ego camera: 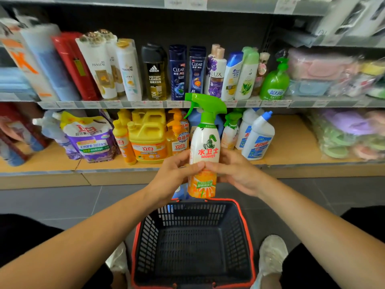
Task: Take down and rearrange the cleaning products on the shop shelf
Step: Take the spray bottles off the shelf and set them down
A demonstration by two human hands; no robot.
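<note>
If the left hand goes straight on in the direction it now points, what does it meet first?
The spray bottle, which the left hand holds in its grip. Just past the bottle it would probably meet the right hand, though depth is unclear.

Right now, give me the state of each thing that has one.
Spray bottle, upright, off the shelf, held in both hands.
Left hand, grips the bottle's left side.
Right hand, grips its right side.
Basket, upright on the floor.
Yellow jug, upright on the lower shelf.
</note>
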